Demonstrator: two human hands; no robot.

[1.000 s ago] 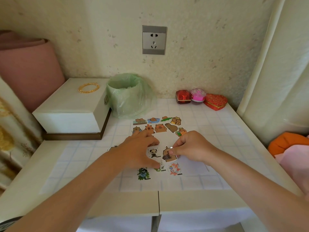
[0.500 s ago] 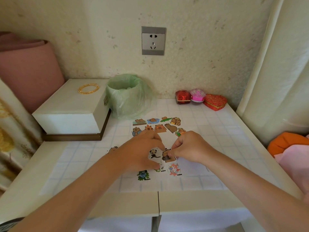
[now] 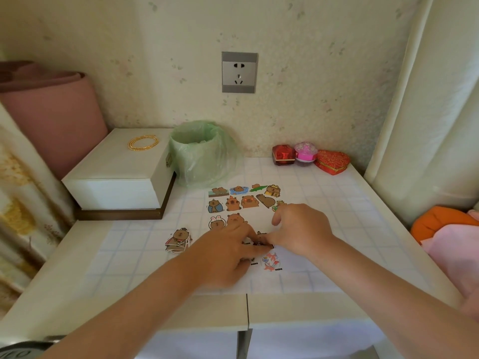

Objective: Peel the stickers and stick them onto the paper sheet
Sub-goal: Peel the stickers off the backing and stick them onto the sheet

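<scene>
A white paper sheet [image 3: 259, 221] lies flat on the white tabletop [image 3: 357, 218], whose smooth surface carries a pale blue grid. Rows of glossy die-cut brown capybara stickers [image 3: 243, 200] cover the sheet's far half, and an orange-red fish sticker [image 3: 270, 261] sits near its front edge.

Both hands meet over the middle of the sheet. The left hand [image 3: 228, 257] lies palm down with its fingers stretched out, their tips pressing on the paper beside a small dark-brown sticker [image 3: 259, 242] that is mostly hidden. The right hand [image 3: 302, 230] comes in from the other side with its fingers bent. Its thumb tip is on that same sticker and its forefinger is raised off the sheet. Whether it pinches the sticker's edge or only presses it down cannot be told.

Left of the sheet, on the tabletop, is a loose little stack of cut-out capybara stickers [image 3: 178, 240].

Farther back stands a round bin lined with a crinkled, translucent green plastic bag [image 3: 202, 151]. It touches a white rectangular box on a dark wooden base [image 3: 116, 177], and thin gold bangles [image 3: 143, 143] lie on the box's lid. Against the speckled wall sit a shiny red faceted box [image 3: 283, 154], a pink glittery domed trinket [image 3: 305, 152] and a red heart-shaped box with gold pattern [image 3: 332, 161].
</scene>
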